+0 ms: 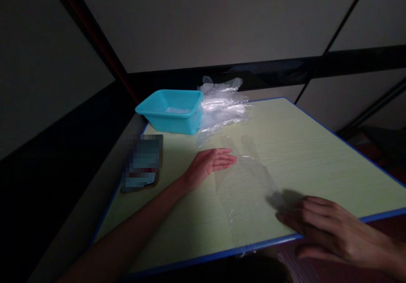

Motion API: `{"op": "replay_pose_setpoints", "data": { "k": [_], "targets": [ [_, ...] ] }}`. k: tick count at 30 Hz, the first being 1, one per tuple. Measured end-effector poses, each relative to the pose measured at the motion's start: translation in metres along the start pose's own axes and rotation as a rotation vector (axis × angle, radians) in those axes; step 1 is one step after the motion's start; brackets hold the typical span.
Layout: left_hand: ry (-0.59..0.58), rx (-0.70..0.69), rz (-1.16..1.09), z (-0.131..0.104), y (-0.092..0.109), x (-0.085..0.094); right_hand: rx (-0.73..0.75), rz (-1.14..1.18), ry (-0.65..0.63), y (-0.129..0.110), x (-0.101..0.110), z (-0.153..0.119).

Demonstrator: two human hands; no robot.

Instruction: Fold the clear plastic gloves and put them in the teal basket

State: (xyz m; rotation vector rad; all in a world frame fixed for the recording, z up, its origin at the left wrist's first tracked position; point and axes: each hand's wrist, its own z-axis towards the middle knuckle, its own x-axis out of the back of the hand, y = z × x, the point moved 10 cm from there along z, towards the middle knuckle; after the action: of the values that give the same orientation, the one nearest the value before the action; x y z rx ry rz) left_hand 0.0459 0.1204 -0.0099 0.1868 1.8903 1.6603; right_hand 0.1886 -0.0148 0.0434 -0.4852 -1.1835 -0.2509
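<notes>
A clear disposable plastic glove [250, 183] lies spread on the table, its lower end reaching the near blue edge. My left hand [211, 163] rests on its side by the glove's left part, fingers stretched out and fingertips at the film; whether it presses on the film I cannot tell. Over the near right edge of the table is my right hand [326, 228], loosely bent, with the thumb apart from the fingers and nothing visible in it. Its fingertips are to the right of the glove. Farther back lies a heap of similar clear plastic gloves [222, 107].
A turquoise plastic basin [173, 122] stands at the back left, touching or close beside the glove heap. A phone-like flat object [142, 162], blurred out, lies at the left edge. The pale table [317, 156] has blue edging and stands against panelled walls.
</notes>
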Motion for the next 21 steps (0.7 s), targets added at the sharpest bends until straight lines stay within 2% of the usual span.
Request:
{"op": "replay_pose_setpoints", "data": {
  "k": [5,8,11,15,18,21],
  "targets": [
    [-0.006,0.016,0.017,0.001,-0.003,0.0,-0.063,0.071,0.042,-0.002,-0.016,-0.011],
    [-0.006,0.031,0.039,0.001,-0.005,0.0,-0.068,0.116,0.048,-0.002,-0.017,-0.013],
    [-0.007,0.031,0.058,0.001,-0.005,0.0,0.002,0.089,0.024,-0.009,-0.01,-0.005],
    [-0.002,0.035,0.07,0.0,-0.006,-0.001,0.082,0.008,0.045,-0.017,0.011,0.013],
    [-0.004,0.052,0.083,0.001,-0.008,-0.001,0.036,0.038,0.051,-0.009,0.023,0.023],
    [-0.013,0.069,0.077,0.002,-0.01,-0.001,-0.058,0.13,-0.012,0.008,0.024,0.032]
  ]
}}
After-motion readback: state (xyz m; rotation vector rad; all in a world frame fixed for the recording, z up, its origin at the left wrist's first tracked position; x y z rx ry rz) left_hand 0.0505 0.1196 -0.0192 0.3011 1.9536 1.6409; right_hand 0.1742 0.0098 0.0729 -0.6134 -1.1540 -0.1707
